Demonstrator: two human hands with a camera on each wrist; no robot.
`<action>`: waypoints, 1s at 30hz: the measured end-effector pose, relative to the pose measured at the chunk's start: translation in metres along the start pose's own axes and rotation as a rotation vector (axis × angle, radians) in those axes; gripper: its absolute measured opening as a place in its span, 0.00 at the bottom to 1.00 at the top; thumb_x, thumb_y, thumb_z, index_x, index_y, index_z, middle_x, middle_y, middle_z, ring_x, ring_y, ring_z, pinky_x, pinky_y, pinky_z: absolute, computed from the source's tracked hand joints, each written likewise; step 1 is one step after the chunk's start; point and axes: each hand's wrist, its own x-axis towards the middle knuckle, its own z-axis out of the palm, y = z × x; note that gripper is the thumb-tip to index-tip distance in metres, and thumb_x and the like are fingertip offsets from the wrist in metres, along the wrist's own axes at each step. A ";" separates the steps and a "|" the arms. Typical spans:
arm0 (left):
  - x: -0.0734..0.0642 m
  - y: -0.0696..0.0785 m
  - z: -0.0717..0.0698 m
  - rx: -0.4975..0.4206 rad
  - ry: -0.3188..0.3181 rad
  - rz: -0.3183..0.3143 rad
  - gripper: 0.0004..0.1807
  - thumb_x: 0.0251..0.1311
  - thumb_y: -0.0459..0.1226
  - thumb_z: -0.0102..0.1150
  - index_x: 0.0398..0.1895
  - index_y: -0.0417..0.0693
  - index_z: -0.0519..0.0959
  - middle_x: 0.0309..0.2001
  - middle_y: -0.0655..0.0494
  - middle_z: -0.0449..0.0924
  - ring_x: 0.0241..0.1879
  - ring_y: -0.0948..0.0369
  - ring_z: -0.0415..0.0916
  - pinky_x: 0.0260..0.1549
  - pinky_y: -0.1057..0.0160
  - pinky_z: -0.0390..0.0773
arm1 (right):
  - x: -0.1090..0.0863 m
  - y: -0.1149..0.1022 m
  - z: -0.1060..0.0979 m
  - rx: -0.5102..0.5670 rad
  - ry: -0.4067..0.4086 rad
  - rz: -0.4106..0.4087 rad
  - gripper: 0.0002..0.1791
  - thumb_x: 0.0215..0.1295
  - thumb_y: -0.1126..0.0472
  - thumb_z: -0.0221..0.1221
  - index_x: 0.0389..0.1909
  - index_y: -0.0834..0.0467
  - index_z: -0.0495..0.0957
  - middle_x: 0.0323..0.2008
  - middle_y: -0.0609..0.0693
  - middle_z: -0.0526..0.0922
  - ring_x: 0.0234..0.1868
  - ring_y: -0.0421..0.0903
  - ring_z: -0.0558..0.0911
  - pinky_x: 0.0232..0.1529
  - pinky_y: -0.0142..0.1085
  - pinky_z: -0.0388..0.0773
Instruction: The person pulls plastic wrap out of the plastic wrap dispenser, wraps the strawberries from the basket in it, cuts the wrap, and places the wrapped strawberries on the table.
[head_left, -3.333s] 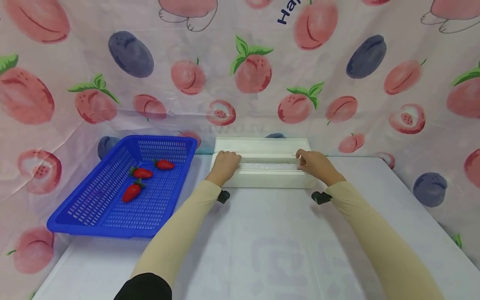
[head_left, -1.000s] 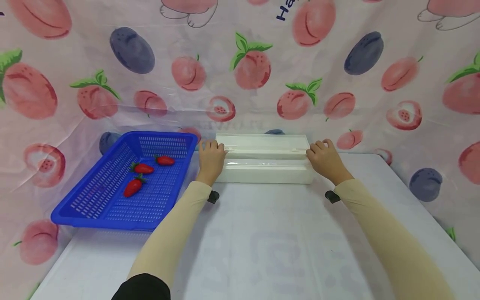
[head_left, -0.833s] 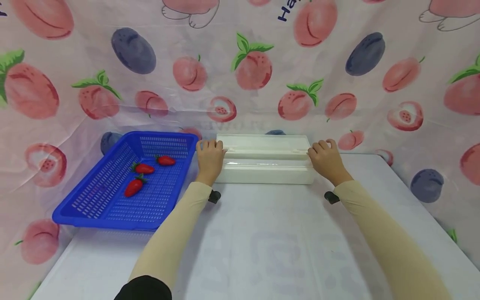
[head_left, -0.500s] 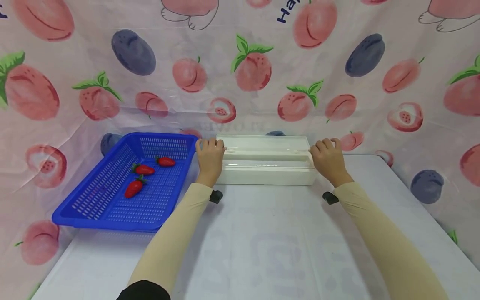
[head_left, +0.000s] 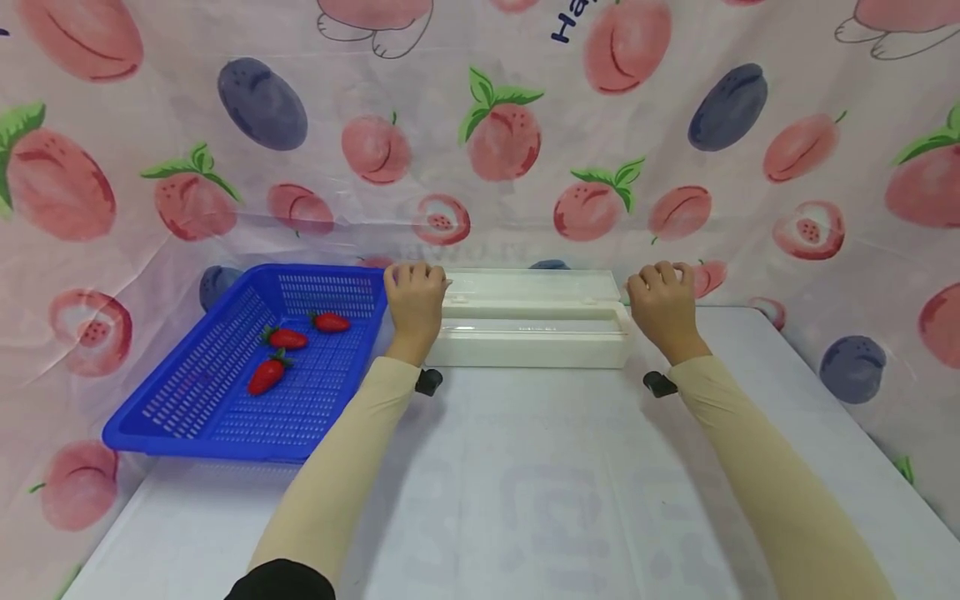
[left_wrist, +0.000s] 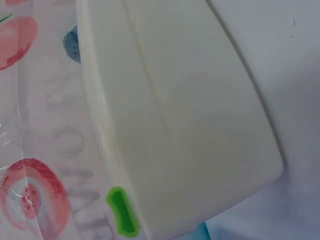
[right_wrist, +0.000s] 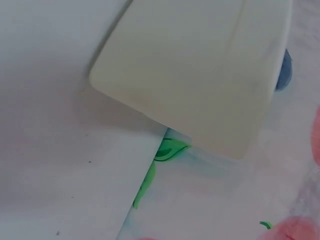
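A long off-white cling film dispenser lies at the back of the table, its lid tipped back against the backdrop. Beside its left end my left hand is raised with curled fingers, pinching the edge of clear cling film. At the opposite end my right hand pinches the film too, knuckles up. The film between them is nearly invisible; wrinkled clear film shows in the left wrist view. Both wrist views show the dispenser's smooth wall, and the left one a green tab; the fingers are out of both.
A blue perforated basket stands on the left of the white table, close to my left forearm. It holds 3 strawberries. A fruit-print backdrop hangs right behind the dispenser.
My hands have gone from over the slot out to the dispenser's ends, then risen slightly. The dispenser's slot, covered half a second ago, shows more openly. Basket and strawberries have stayed put.
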 end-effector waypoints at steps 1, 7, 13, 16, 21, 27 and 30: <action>0.001 0.000 -0.001 -0.001 -0.005 -0.002 0.11 0.53 0.46 0.65 0.29 0.47 0.82 0.32 0.51 0.82 0.38 0.52 0.75 0.49 0.53 0.69 | 0.002 0.000 0.000 -0.003 0.007 0.003 0.11 0.62 0.68 0.55 0.21 0.68 0.75 0.24 0.62 0.79 0.33 0.59 0.77 0.41 0.55 0.72; 0.011 0.000 -0.008 -0.001 0.000 -0.014 0.11 0.53 0.45 0.65 0.29 0.47 0.82 0.32 0.51 0.83 0.37 0.52 0.76 0.44 0.54 0.70 | 0.010 0.002 -0.003 -0.015 0.024 0.028 0.11 0.62 0.67 0.56 0.21 0.67 0.75 0.24 0.61 0.77 0.34 0.59 0.75 0.35 0.54 0.70; 0.020 0.000 -0.013 -0.024 0.001 -0.012 0.11 0.55 0.45 0.63 0.28 0.47 0.81 0.31 0.51 0.83 0.35 0.52 0.76 0.41 0.56 0.71 | 0.016 0.005 -0.006 0.041 0.021 0.072 0.09 0.62 0.68 0.56 0.24 0.69 0.75 0.25 0.62 0.74 0.32 0.60 0.72 0.33 0.53 0.68; 0.023 0.000 -0.015 -0.030 -0.007 -0.012 0.11 0.56 0.45 0.62 0.29 0.47 0.81 0.31 0.51 0.83 0.36 0.52 0.76 0.41 0.56 0.71 | 0.019 0.006 -0.008 0.048 0.019 0.084 0.09 0.62 0.68 0.57 0.25 0.69 0.75 0.26 0.62 0.73 0.32 0.60 0.71 0.33 0.53 0.67; 0.028 0.000 -0.021 -0.026 0.023 -0.010 0.11 0.55 0.45 0.63 0.30 0.47 0.81 0.31 0.50 0.82 0.35 0.52 0.76 0.39 0.56 0.72 | 0.024 0.009 -0.012 0.037 0.039 0.080 0.10 0.63 0.66 0.56 0.25 0.69 0.76 0.26 0.62 0.74 0.32 0.60 0.71 0.32 0.52 0.65; 0.034 -0.001 -0.027 -0.028 0.063 0.000 0.12 0.54 0.46 0.63 0.30 0.46 0.80 0.31 0.50 0.82 0.35 0.51 0.76 0.39 0.55 0.72 | 0.030 0.011 -0.018 0.042 0.068 0.086 0.13 0.66 0.62 0.54 0.26 0.68 0.75 0.26 0.62 0.74 0.32 0.61 0.72 0.31 0.52 0.65; 0.035 -0.001 -0.031 -0.036 0.062 0.001 0.12 0.55 0.46 0.62 0.30 0.46 0.81 0.31 0.51 0.82 0.36 0.51 0.76 0.39 0.56 0.72 | 0.032 0.011 -0.022 0.051 0.072 0.102 0.14 0.67 0.61 0.53 0.27 0.68 0.75 0.26 0.62 0.75 0.33 0.61 0.71 0.32 0.53 0.65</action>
